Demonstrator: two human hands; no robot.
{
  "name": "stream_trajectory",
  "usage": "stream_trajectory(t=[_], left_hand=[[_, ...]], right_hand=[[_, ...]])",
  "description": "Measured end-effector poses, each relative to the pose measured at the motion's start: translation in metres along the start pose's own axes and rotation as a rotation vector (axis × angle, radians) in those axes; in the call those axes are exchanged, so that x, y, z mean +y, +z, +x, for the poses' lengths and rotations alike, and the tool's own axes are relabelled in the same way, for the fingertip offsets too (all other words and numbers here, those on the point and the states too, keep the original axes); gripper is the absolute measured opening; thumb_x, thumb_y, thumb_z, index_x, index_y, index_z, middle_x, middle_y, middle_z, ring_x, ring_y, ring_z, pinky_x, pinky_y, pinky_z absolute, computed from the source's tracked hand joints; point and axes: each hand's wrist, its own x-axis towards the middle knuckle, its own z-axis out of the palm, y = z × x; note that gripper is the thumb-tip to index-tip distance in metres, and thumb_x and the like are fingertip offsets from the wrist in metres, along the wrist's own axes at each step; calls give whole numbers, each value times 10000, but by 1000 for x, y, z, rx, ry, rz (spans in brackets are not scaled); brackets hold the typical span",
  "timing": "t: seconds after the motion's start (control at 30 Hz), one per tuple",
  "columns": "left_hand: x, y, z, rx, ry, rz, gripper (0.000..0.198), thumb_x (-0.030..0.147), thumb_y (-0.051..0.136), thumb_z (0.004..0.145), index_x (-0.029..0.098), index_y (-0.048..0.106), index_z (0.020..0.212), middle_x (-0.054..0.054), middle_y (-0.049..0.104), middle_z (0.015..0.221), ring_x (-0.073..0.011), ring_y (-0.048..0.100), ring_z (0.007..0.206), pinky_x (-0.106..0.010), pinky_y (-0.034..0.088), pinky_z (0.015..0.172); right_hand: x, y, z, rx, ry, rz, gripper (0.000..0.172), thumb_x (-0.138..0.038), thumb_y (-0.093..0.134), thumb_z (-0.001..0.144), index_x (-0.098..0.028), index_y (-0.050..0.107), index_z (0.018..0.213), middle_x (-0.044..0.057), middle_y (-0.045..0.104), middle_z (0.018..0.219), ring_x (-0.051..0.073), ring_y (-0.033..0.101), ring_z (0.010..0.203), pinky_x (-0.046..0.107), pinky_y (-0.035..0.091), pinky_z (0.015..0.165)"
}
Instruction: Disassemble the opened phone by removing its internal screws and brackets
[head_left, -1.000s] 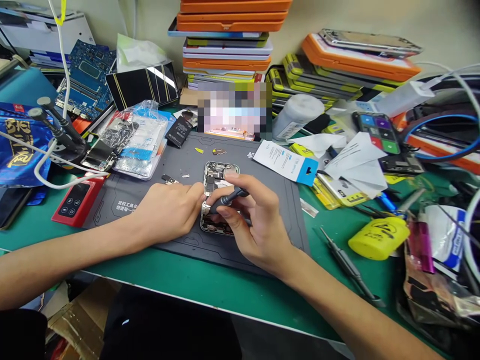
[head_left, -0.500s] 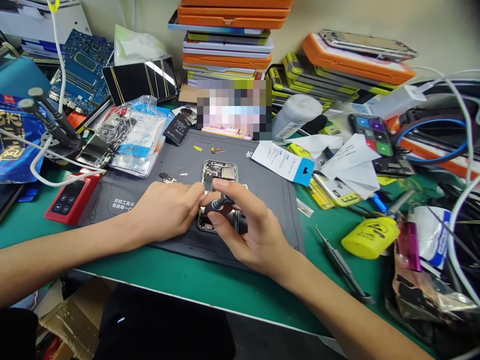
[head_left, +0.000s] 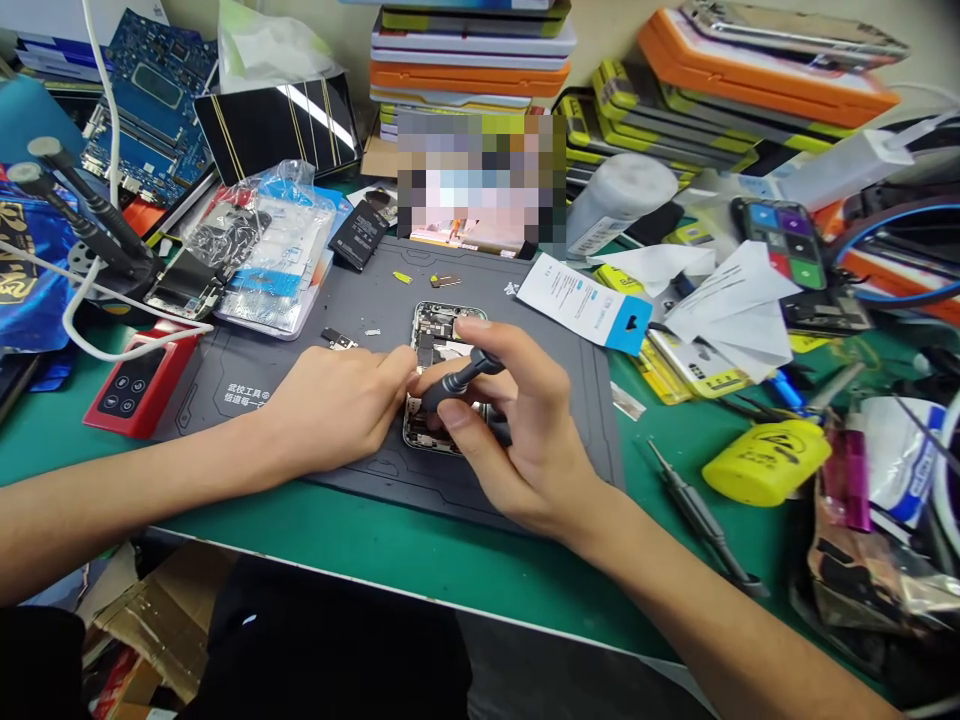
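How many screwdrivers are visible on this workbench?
2. One dark grey screwdriver is held in the right hand over the opened phone; another slim dark screwdriver lies on the green table. The clutter may hide more.

Opened phone [head_left: 439, 330] on mat [head_left: 300, 370], bottle [head_left: 765, 460] right

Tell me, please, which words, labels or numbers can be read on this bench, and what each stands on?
"武校工具": partly legible white print on the grey work mat, uncertain.
Large gold characters on the blue bag: cut off, unreadable.
Black mark on the yellow bottle: not legible.
Print on the white-and-blue card: too small.
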Motion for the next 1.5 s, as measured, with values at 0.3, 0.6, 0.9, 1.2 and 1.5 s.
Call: stream_trajectory(t=[0.3, 0.6, 0.9, 1.2, 1.5], left_hand=[[-2, 3, 0, 42, 37, 13, 209, 246, 412, 1029, 193, 610, 1066, -71, 753, 803, -279, 744, 716, -334, 284, 542], [-6, 9, -1, 126, 111, 73, 277, 213, 375, 1039, 177, 645, 1083, -83, 764, 807, -294, 757, 729, -355, 332, 543], [-10, -8, 1, 74, 96, -36, 264, 300, 378, 1116, 190, 618, 1128, -40, 769, 828, -248, 731, 686, -324, 346, 575], [-17, -21, 1, -41, 122, -345, 137, 285, 524, 1067, 217, 617, 993, 2, 757, 921, -188, 705, 747, -282, 406, 647], [-20, -23, 3, -91, 131, -459, 20, 219, 687, 986, 215, 706, 992, 30, 752, 942, -154, 692, 805, -256, 416, 684]], right_hand=[[-5, 0, 1, 12, -16, -27, 805, -53, 598, 1016, -399, 302, 1680, 52, 646, 1527, 151, 769, 797, 356, 725, 769], [-9, 0, 7, 39, -129, -162, 775, -18, 537, 990, -366, 357, 1659, 38, 741, 1402, 188, 782, 919, 334, 702, 707], [-6, 0, 3, 29, -111, -131, 723, -77, 421, 1036, -341, 279, 1694, 68, 629, 1569, 207, 763, 1088, 363, 708, 773], [-4, 1, -1, 46, -93, -146, 784, -142, 528, 1046, -384, 200, 1715, 83, 587, 1601, 244, 785, 1079, 402, 709, 694], [0, 9, 1, 193, -112, -17, 810, -50, 623, 1018, -389, 290, 1674, 99, 550, 1610, 181, 789, 1058, 329, 742, 770]])
